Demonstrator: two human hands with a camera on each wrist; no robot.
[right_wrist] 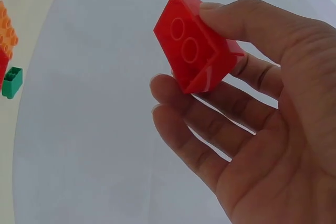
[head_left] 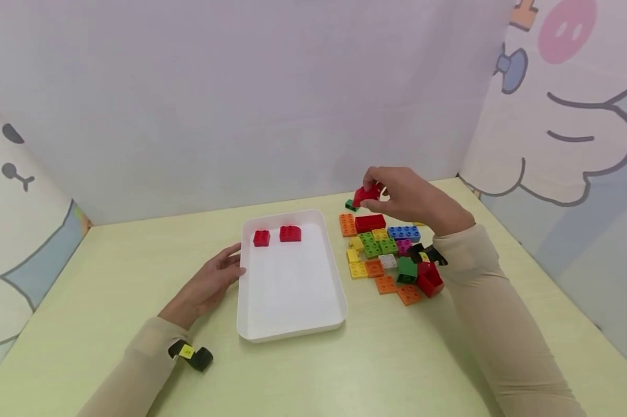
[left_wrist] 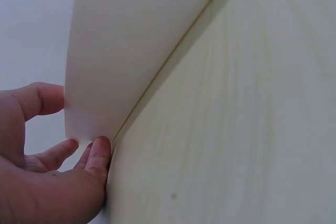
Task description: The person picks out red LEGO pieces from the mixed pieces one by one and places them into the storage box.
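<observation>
My right hand [head_left: 404,194] pinches a red building brick [right_wrist: 181,40] between thumb and fingers, raised over the far side of the brick pile. Its hollow underside, showing two round tubes, faces the right wrist camera. At the tray's left side is my left hand [head_left: 214,284], its thumb over the rim and other fingers against the outer wall, gripping the white tray [head_left: 292,289]. In the left wrist view those fingers [left_wrist: 100,153] reach the wall's base. Inside the tray, near its far end, sit a small red brick [head_left: 261,238] and a rounded red brick [head_left: 290,233].
Right of the tray lie loose bricks: a long red brick [head_left: 370,223], a blue brick [head_left: 404,233], an orange brick [head_left: 347,225] and several others. A dark green brick [head_left: 407,270] and another red brick [head_left: 429,280] lie under my right forearm. A curtain [head_left: 272,116] stands behind the table.
</observation>
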